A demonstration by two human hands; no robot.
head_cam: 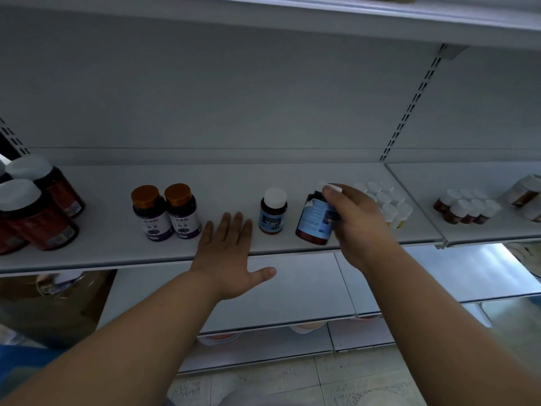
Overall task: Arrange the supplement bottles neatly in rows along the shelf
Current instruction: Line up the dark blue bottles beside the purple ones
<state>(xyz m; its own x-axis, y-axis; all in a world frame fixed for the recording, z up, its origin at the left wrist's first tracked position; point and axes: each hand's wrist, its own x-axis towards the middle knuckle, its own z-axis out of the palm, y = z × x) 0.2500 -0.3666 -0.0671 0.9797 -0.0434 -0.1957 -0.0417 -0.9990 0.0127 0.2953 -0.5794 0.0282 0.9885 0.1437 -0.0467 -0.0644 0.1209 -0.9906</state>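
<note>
My right hand (355, 221) grips a brown bottle with a blue label (314, 218), tilted at the shelf's front edge. A matching white-capped bottle (273, 210) stands upright just left of it. My left hand (227, 253) lies flat with straight fingers on the white shelf (117, 247), between that bottle and two gold-capped purple-label bottles (167, 212). Large dark bottles with white caps (35, 206) stand at the far left. Small white-capped bottles (386, 200) sit in rows behind my right hand.
On the neighbouring shelf section to the right stand small brown bottles (465, 208) and a tipped jar (524, 191). A slotted upright (412, 104) divides the back panels. Lower shelves (307, 288), a cardboard box (55, 306) and tiled floor lie below.
</note>
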